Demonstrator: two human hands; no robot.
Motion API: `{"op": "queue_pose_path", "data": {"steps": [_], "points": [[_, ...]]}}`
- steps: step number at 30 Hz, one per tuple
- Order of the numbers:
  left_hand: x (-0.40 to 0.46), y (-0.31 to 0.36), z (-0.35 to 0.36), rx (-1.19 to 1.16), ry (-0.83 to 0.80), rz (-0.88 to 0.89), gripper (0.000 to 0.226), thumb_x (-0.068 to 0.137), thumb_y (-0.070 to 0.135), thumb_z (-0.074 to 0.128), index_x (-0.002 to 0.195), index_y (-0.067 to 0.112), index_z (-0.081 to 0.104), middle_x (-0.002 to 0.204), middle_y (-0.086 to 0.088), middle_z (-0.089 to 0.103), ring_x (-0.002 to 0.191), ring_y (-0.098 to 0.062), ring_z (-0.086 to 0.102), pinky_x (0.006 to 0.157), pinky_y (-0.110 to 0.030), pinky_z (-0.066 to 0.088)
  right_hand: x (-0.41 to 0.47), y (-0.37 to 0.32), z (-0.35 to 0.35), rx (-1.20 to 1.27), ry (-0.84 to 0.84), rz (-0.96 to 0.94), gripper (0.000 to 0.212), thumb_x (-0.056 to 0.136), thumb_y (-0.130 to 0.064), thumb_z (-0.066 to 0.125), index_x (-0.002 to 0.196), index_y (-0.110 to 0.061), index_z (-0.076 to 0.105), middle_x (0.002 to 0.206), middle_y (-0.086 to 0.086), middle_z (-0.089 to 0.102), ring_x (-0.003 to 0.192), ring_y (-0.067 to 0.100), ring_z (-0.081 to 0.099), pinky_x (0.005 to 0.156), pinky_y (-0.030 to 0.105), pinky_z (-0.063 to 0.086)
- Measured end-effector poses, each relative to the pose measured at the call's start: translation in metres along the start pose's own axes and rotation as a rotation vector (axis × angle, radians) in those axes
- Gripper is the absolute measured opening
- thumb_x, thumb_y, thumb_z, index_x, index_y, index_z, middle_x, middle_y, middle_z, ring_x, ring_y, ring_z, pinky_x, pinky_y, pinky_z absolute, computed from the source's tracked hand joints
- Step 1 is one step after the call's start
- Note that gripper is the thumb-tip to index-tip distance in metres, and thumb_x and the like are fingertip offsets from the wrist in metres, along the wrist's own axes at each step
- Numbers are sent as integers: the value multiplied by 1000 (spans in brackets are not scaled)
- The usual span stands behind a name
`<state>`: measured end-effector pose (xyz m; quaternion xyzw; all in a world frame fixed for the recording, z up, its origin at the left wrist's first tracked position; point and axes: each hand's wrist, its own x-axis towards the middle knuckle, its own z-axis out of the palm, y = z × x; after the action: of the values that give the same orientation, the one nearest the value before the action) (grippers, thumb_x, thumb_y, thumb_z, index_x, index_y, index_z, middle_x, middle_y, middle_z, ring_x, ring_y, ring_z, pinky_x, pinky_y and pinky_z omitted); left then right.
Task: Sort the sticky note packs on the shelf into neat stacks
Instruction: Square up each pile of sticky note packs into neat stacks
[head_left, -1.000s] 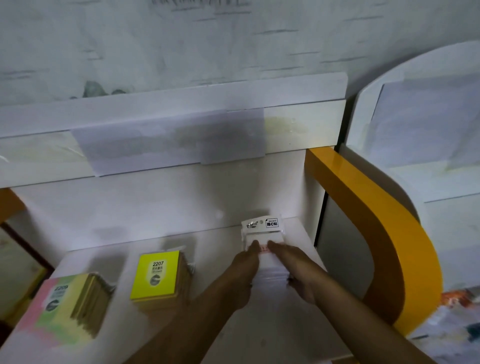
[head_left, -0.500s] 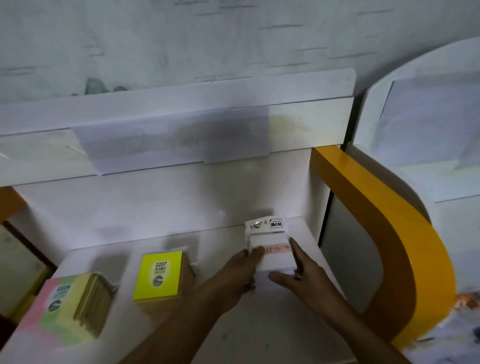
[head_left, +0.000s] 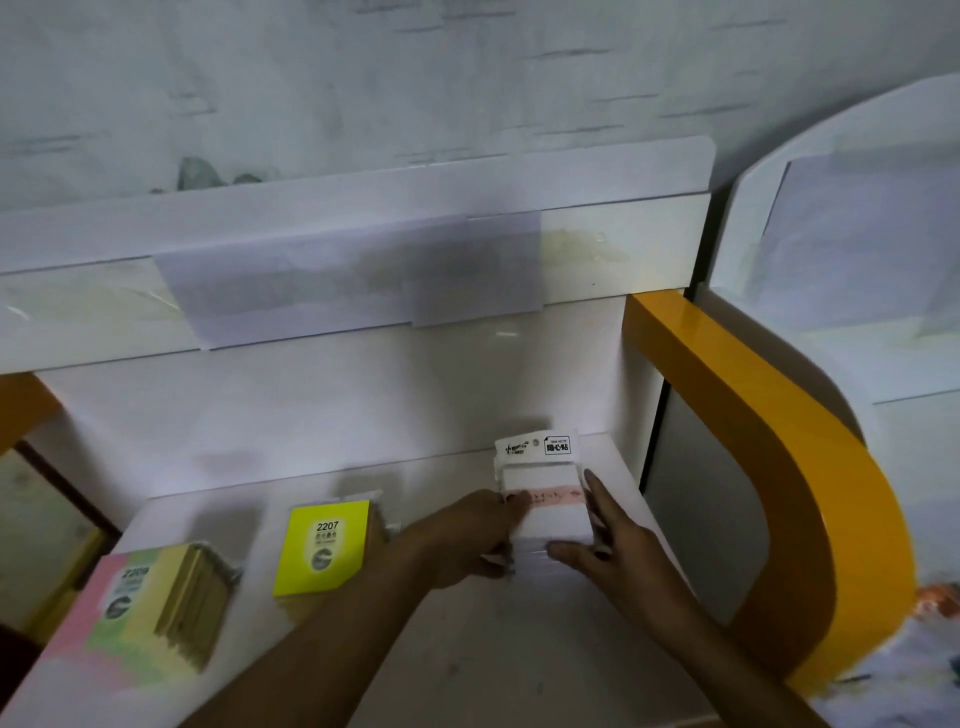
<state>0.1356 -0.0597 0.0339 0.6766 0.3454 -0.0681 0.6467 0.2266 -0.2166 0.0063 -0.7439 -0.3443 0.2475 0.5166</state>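
A stack of white sticky note packs (head_left: 543, 470) with a pink strip and a printed header card stands at the back right of the white shelf (head_left: 467, 670). My left hand (head_left: 465, 538) grips the stack's left edge, thumb on top. My right hand (head_left: 618, 545) presses flat against its right side with straight fingers, the thumb lying along the near edge. A stack of yellow packs marked 2207 (head_left: 322, 545) sits in the middle of the shelf. A leaning stack of pink, green and yellow packs marked 2209 (head_left: 140, 608) lies at the left.
The shelf's white back wall (head_left: 311, 410) rises close behind the stacks. A curved orange side panel (head_left: 779, 441) bounds the shelf on the right. The upper ledge (head_left: 363, 249) overhangs with paper taped to it. An open gap lies beyond the shelf's left edge.
My hands moved from on top of the white stack to its two sides. The right hand spread along the right edge. The other stacks stayed put.
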Motion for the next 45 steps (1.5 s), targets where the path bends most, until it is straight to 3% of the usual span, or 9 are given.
{"op": "queue_pose_path", "data": {"steps": [7, 11, 17, 21, 24, 28, 31, 36, 45], "points": [[-2, -6, 18, -147, 52, -4, 39, 101, 43, 34, 128, 21, 51, 117, -8, 62, 100, -25, 56, 83, -31, 46, -2, 1, 5, 33, -8, -5, 71, 85, -13, 70, 146, -27, 35, 127, -10, 60, 103, -18, 56, 80, 0, 45], [-2, -7, 28, -203, 99, 31, 37, 102, 38, 29, 127, 21, 51, 93, -1, 59, 71, -13, 46, 68, -24, 38, -3, 1, 4, 102, -50, 23, 69, 88, -14, 67, 146, -28, 34, 134, -8, 57, 113, -7, 57, 84, 6, 48], [-11, -3, 37, -300, 77, 60, 31, 103, 29, 27, 122, 25, 51, 115, -1, 61, 104, -18, 56, 98, -34, 41, -5, -7, 18, 150, -6, 58, 65, 93, -22, 58, 149, -30, 25, 141, -6, 49, 129, 18, 49, 111, 37, 39], [-19, -3, 35, -263, 84, 75, 35, 101, 35, 31, 127, 24, 52, 115, 1, 64, 105, -18, 59, 100, -34, 43, -5, -6, 17, 171, -10, 68, 62, 93, -20, 58, 146, -31, 29, 138, -7, 50, 124, 13, 53, 97, 19, 46], [-31, -4, 30, -185, 148, 89, 46, 98, 43, 40, 138, 21, 41, 130, 0, 58, 102, -13, 59, 81, -23, 48, -8, -12, 12, 218, 36, 80, 58, 89, -15, 62, 135, -34, 32, 130, -14, 50, 109, 1, 54, 86, 9, 46], [-67, 10, -2, 76, 301, 195, 55, 95, 40, 49, 145, 25, 31, 144, 4, 42, 120, -11, 48, 80, 11, 15, -2, -38, -7, 125, 169, -12, 70, 70, -54, 64, 134, -44, 39, 146, -3, 42, 134, 17, 41, 105, 40, 41], [-92, 22, -45, 160, 339, 383, 40, 95, 23, 55, 135, 21, 49, 132, 3, 55, 97, -3, 54, 79, -4, 40, 16, -77, -6, -27, 110, -158, 62, 66, -69, 56, 125, -51, 44, 137, -13, 45, 127, 8, 43, 100, 31, 41], [-144, -1, -149, 323, 636, 490, 26, 92, 20, 59, 118, 25, 60, 122, 12, 62, 97, 1, 61, 80, -8, 45, 32, -153, 58, 25, -111, -322, 44, 87, -34, 61, 130, -33, 49, 128, -19, 50, 113, 1, 51, 85, 9, 43], [-179, -131, -245, 154, 847, 183, 41, 93, 35, 56, 132, 25, 48, 135, 1, 48, 123, -14, 46, 92, -35, 48, 22, -160, 247, 175, -356, -55, 42, 84, -29, 71, 123, -32, 55, 130, -5, 57, 107, 11, 62, 95, 30, 50]]}}
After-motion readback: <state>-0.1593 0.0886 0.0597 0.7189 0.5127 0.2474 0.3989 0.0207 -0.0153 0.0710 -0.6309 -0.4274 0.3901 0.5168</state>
